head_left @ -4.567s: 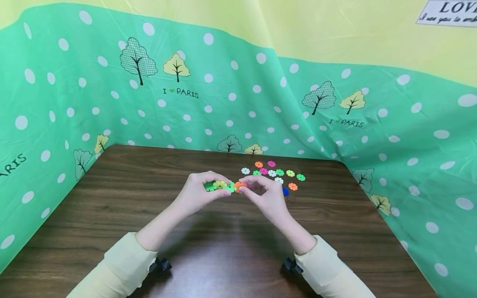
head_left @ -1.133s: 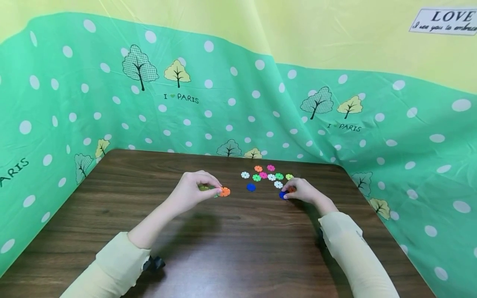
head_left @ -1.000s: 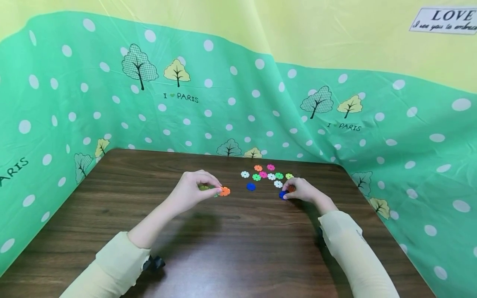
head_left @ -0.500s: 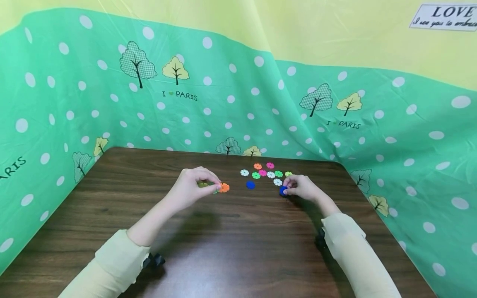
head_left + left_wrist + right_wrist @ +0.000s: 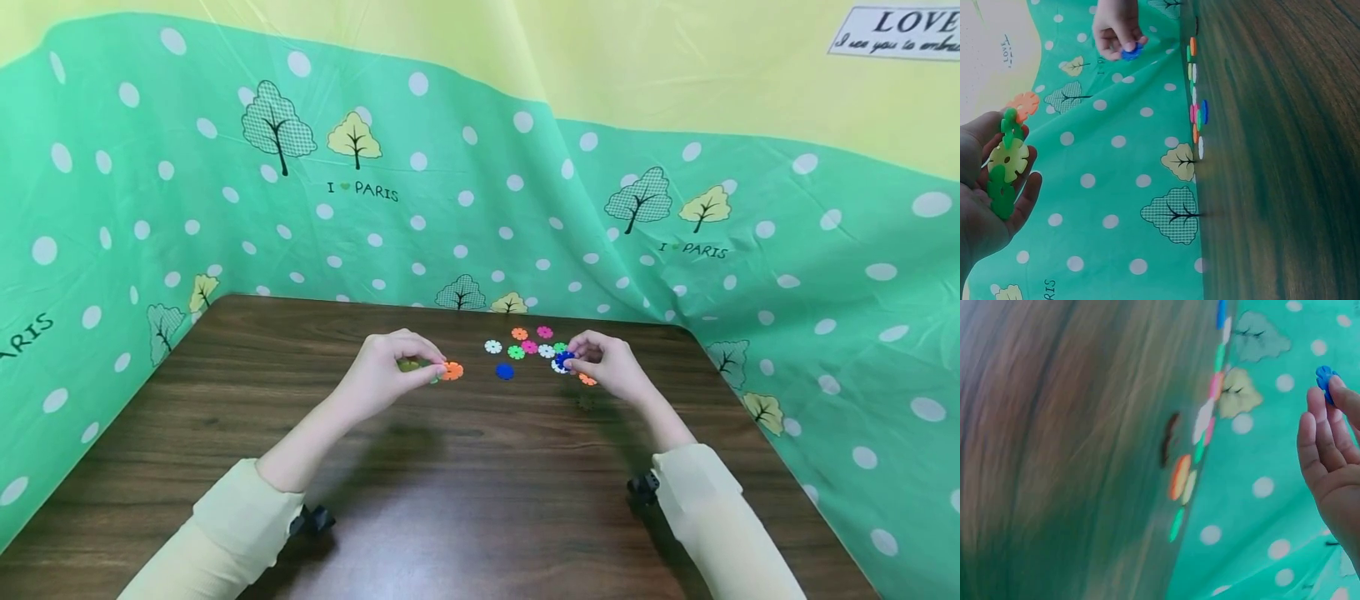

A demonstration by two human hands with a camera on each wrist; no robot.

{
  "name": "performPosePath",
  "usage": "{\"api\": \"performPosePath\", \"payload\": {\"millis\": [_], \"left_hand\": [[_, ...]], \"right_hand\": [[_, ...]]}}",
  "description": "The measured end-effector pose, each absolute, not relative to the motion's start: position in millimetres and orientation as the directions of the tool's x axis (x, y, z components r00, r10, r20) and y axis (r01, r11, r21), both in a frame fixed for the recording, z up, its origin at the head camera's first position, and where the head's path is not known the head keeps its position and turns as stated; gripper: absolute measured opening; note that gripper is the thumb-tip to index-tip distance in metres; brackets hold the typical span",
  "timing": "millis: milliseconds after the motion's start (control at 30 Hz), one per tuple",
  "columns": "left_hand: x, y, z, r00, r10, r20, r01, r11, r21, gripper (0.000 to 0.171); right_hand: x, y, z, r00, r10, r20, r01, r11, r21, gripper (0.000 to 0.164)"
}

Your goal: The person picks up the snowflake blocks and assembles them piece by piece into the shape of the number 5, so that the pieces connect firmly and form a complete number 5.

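Note:
My left hand (image 5: 390,367) holds a short chain of interlocked plastic snowflake discs. In the left wrist view the chain shows a green disc (image 5: 1001,192), a yellow disc (image 5: 1009,159), a second green disc (image 5: 1011,127) and an orange disc (image 5: 1024,105) at its free end. Raised above the table, my right hand (image 5: 611,367) pinches a blue snowflake disc (image 5: 563,360) between thumb and fingers. The right wrist view shows that blue disc (image 5: 1326,383) at the fingertips, apart from the chain.
Several loose discs lie at the back right of the wooden table (image 5: 450,500), among them a blue one (image 5: 505,372), a white one (image 5: 492,347) and an orange one (image 5: 588,379). A dark brown piece (image 5: 1169,440) lies near them. A green dotted curtain (image 5: 420,200) stands behind the table.
Earlier both hands were on the chain at the orange disc. My right hand then went to the blue disc at the right and has now lifted it off the table, slightly leftward.

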State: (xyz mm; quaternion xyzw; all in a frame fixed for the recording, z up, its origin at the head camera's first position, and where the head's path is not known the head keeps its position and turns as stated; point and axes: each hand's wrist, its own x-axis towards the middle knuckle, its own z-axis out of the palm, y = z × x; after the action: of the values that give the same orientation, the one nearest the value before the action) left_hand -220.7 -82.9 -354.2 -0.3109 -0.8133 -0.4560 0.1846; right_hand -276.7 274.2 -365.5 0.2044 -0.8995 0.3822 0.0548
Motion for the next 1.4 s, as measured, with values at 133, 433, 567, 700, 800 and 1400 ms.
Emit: {"api": "performPosePath", "payload": {"millis": [133, 433, 567, 700, 800, 1400], "left_hand": [[-221, -82, -353, -0.706, 0.342, 0.621, 0.708, 0.389, 0.590, 0.008], [-221, -80, -354, -0.647, 0.340, 0.682, 0.759, 0.375, 0.533, 0.010], [-221, -78, -354, -0.607, 0.343, 0.717, 0.789, 0.365, 0.494, 0.010], [-221, -76, -356, -0.563, 0.346, 0.751, 0.819, 0.357, 0.449, 0.012], [-221, -75, -357, -0.536, 0.350, 0.768, 0.835, 0.352, 0.422, 0.013], [-225, -65, -361, -0.422, 0.365, 0.830, 0.892, 0.330, 0.308, 0.014]], "right_hand": [[-258, 256, -348, -0.898, -0.304, 0.318, -0.440, 0.588, -0.679, 0.017], [-239, 230, -338, -0.885, -0.278, 0.374, -0.464, 0.449, -0.764, 0.018], [-229, 218, -333, -0.885, -0.262, 0.385, -0.461, 0.380, -0.802, 0.019], [-224, 209, -333, -0.885, -0.249, 0.394, -0.459, 0.315, -0.831, 0.019], [-226, 204, -339, -0.896, -0.241, 0.374, -0.431, 0.265, -0.863, 0.021], [-213, 170, -352, -0.920, -0.286, 0.267, -0.303, 0.087, -0.949, 0.026]]}}
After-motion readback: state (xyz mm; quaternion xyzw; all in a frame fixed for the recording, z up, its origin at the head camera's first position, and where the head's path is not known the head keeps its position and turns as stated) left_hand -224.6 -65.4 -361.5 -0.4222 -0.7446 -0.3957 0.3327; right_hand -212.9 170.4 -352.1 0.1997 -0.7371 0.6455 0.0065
